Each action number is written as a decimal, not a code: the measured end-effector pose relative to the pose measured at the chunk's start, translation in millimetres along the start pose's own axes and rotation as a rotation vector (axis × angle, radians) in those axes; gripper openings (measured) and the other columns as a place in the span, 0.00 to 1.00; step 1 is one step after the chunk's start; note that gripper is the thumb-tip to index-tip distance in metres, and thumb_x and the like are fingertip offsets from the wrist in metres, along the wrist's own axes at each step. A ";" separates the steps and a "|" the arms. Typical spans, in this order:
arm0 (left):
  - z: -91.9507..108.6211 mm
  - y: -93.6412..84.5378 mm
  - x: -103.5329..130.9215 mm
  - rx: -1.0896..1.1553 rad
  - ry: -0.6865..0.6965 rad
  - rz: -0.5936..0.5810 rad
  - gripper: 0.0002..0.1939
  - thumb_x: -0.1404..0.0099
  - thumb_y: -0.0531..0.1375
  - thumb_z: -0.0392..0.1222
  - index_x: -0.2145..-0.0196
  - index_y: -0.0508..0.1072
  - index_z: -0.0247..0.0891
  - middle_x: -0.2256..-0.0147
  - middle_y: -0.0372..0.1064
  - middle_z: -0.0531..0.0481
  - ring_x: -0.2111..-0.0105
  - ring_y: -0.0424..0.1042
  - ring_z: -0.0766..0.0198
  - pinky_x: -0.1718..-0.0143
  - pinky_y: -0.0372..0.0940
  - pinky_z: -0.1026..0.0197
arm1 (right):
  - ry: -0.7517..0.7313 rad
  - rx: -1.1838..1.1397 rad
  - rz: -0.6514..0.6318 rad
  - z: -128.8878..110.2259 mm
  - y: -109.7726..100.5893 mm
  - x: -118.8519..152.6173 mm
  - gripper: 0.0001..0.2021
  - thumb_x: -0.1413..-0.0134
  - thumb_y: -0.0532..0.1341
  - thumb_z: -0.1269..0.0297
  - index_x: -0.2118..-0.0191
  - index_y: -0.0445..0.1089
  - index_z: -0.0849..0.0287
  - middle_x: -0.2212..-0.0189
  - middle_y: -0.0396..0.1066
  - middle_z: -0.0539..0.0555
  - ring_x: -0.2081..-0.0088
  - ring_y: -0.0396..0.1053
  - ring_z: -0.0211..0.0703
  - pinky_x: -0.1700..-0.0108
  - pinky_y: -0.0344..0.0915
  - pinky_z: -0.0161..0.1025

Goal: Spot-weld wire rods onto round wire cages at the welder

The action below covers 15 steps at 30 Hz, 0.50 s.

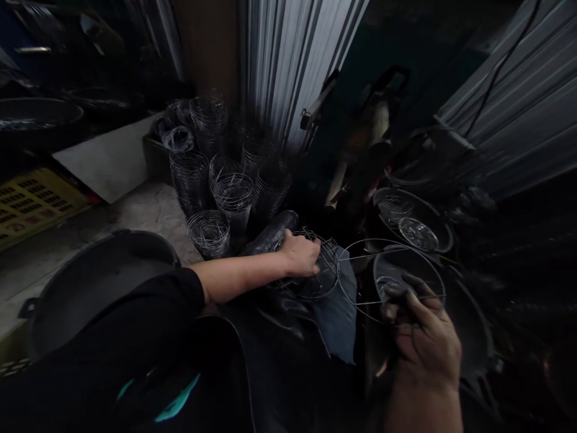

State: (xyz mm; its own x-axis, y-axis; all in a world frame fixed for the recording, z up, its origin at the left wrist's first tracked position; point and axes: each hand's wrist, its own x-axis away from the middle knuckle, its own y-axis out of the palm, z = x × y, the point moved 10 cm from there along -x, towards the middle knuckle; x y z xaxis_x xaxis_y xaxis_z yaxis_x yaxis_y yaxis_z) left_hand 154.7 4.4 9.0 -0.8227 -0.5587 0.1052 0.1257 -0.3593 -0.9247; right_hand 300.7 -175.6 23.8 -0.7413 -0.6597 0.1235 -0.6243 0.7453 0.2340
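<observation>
In front of my lap my left hand [301, 254] is closed on a round wire frame [327, 287], its fingers partly hidden from the camera. That frame lies over a grey-blue cloth [340, 322]. Off to the right, my right hand [426, 337] pinches a thin wire ring [391, 239] with straight wires across it, between thumb and fingers. The ring is held up above a metal bowl [419, 264]; its left edge comes close to the frame under my left hand. Dark smudges show on the right fingertips.
Several stacks of wire rings [232, 195] stand on the floor ahead. At left are a large dark pan [108, 288] and a yellow crate [38, 201]. A second bowl [444, 231] with coiled wire sits at right. A corrugated metal panel [288, 66] rises behind.
</observation>
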 end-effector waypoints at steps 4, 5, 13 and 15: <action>1.9 -21.4 -3.3 0.049 0.092 -0.015 0.26 0.46 0.60 0.40 0.47 0.73 0.41 0.60 0.77 0.41 0.55 0.72 0.46 0.46 0.51 0.40 | 0.030 0.053 0.090 -12.0 -10.5 11.6 0.25 0.65 0.72 0.62 0.56 0.71 0.56 0.76 0.73 0.50 0.83 0.65 0.37 0.82 0.60 0.33; 3.3 -26.3 -4.4 0.079 0.154 -0.022 0.28 0.46 0.61 0.39 0.46 0.72 0.43 0.61 0.77 0.44 0.55 0.72 0.49 0.45 0.51 0.43 | 0.038 0.068 0.106 -16.2 -12.1 15.6 0.24 0.65 0.72 0.62 0.56 0.71 0.55 0.76 0.73 0.50 0.83 0.64 0.37 0.83 0.59 0.32; -4.8 -20.1 -0.6 0.581 0.325 -0.157 0.28 0.56 0.66 0.29 0.55 0.79 0.47 0.55 0.76 0.51 0.52 0.70 0.55 0.46 0.60 0.57 | -0.174 0.249 0.242 -66.1 7.9 51.1 0.18 0.57 0.70 0.61 0.55 0.74 0.51 0.68 0.72 0.52 0.71 0.69 0.40 0.71 0.67 0.37; -9.1 -36.9 8.3 0.953 0.265 -0.038 0.29 0.50 0.67 0.35 0.48 0.75 0.42 0.49 0.71 0.46 0.50 0.69 0.56 0.45 0.60 0.55 | -0.366 0.589 0.188 -83.9 43.2 53.7 0.22 0.52 0.67 0.55 0.50 0.73 0.53 0.62 0.74 0.55 0.64 0.71 0.46 0.63 0.69 0.42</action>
State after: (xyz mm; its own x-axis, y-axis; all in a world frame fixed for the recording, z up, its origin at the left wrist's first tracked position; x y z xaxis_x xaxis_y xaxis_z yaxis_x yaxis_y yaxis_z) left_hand 138.1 19.9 40.7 -0.9184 -0.3904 -0.0640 0.3943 -0.8899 -0.2294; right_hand 254.6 -186.9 121.5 -0.8199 -0.5175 -0.2449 -0.4308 0.8394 -0.3314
